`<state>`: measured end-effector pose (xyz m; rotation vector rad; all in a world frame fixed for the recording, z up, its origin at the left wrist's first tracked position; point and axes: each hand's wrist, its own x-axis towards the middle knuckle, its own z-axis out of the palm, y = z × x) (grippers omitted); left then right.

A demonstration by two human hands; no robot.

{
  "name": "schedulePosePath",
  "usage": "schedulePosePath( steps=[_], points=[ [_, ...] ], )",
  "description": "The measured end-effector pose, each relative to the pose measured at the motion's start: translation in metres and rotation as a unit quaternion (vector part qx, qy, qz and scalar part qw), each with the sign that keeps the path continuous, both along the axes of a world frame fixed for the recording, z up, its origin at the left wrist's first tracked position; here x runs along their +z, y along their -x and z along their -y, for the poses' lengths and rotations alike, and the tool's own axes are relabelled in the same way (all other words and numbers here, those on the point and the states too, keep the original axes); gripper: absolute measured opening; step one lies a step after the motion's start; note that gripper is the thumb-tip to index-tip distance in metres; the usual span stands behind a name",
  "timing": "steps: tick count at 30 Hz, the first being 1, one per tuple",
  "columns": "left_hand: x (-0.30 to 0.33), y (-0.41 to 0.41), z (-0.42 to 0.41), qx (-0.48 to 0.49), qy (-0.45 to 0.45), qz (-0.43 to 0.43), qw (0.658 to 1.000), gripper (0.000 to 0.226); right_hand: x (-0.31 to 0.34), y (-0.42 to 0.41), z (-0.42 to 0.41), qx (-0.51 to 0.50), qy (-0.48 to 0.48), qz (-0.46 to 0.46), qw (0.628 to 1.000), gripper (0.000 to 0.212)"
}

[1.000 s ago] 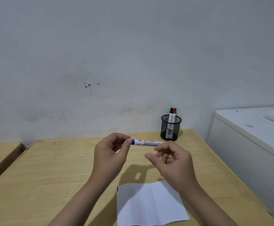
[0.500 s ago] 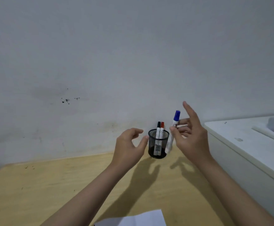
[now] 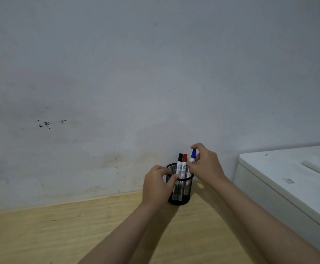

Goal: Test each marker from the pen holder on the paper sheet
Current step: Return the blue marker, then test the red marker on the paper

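A black mesh pen holder (image 3: 182, 195) stands on the wooden table by the wall. A black-capped marker (image 3: 179, 163) and a red-capped marker (image 3: 184, 164) stand upright in it. My left hand (image 3: 156, 184) grips the holder's left side, thumb on the rim. My right hand (image 3: 205, 164) pinches the blue-capped marker (image 3: 193, 155) upright, its lower end inside the holder's right side. The paper sheet is out of view.
The wooden table (image 3: 60, 231) runs along a grey-white wall. A white cabinet (image 3: 281, 187) stands to the right, close to the holder, with a pale object at its far edge.
The blue marker went from level between both hands to upright in my right hand, then down into the holder. My left hand let go of it and gripped the holder. The view tilted up.
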<state>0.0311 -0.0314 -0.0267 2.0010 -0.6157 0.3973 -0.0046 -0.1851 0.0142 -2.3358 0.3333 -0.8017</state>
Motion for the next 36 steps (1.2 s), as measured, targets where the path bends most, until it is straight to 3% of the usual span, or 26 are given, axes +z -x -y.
schedulePosePath(
  steps=[6, 10, 16, 19, 22, 25, 28, 30, 33, 36],
  points=[
    [-0.002, -0.001, 0.000, 0.004, 0.026, 0.000, 1.000, 0.024, -0.006, -0.019, 0.003, -0.023, 0.087, -0.099, 0.991, 0.050],
    [-0.003, 0.000, 0.000, 0.008, 0.027, 0.001, 1.000, 0.026, -0.001, -0.020, -0.003, -0.043, 0.163, -0.137, 0.976, 0.045],
    [-0.003, 0.001, 0.001, 0.009, 0.016, -0.006, 1.000, 0.026, -0.002, -0.006, -0.009, -0.029, 0.209, 0.014, 0.977, 0.025],
    [-0.001, 0.008, 0.000, 0.003, 0.018, -0.035, 0.999, 0.029, 0.004, 0.008, -0.017, 0.040, 0.149, 0.037, 0.987, 0.019],
    [0.006, 0.020, -0.005, 0.000, 0.065, -0.118, 0.991, 0.027, 0.011, 0.026, -0.028, 0.106, 0.081, 0.061, 0.989, 0.020],
    [0.020, 0.038, -0.019, -0.004, 0.169, -0.247, 0.954, 0.019, 0.014, 0.052, -0.042, 0.119, 0.055, 0.163, 0.978, 0.025],
    [0.040, 0.064, -0.040, -0.115, 0.296, -0.426, 0.847, 0.012, 0.010, 0.087, -0.063, 0.168, 0.047, 0.216, 0.961, 0.025],
    [0.049, 0.079, -0.056, -0.149, 0.330, -0.470, 0.805, 0.007, 0.004, 0.112, -0.081, 0.202, 0.039, 0.234, 0.950, 0.023],
    [0.052, 0.103, -0.079, -0.161, 0.340, -0.475, 0.796, 0.014, -0.006, 0.144, -0.105, 0.232, 0.028, 0.238, 0.943, 0.024],
    [0.050, 0.126, -0.102, -0.150, 0.346, -0.459, 0.805, 0.023, -0.010, 0.169, -0.121, 0.256, -0.050, 0.216, 0.941, 0.027]
  ],
)
